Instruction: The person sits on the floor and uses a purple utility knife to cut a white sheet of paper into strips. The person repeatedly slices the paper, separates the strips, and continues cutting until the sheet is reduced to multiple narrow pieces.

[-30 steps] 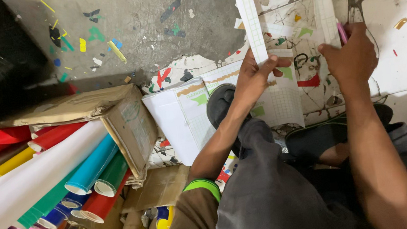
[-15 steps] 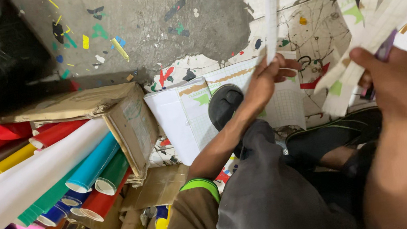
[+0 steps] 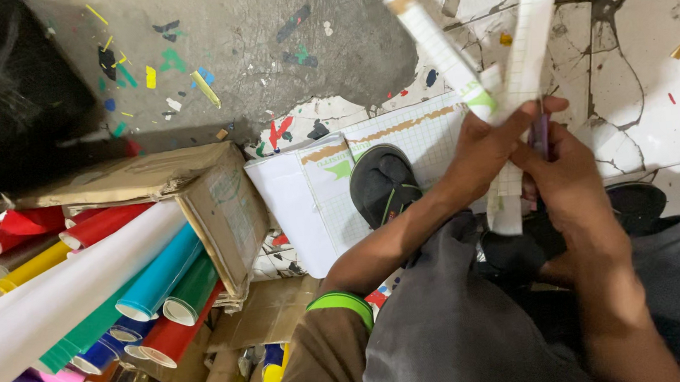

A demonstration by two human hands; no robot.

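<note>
A torn brown cardboard box [image 3: 190,189] lies on its side on the stained grey concrete floor [image 3: 257,24], with rolls of coloured vinyl [image 3: 107,271] in red, blue, green, yellow and white sticking out of it. Beside it a white gridded backing sheet [image 3: 307,194] lies flat under a black sandal [image 3: 381,183]. Small coloured scraps [image 3: 154,72] dot the floor.

Even, soft daylight brightens the pale floor [image 3: 664,102] at right, the upper-left corner sinks into deep shadow, and the raised paper strips [image 3: 433,37] smear with motion blur
</note>
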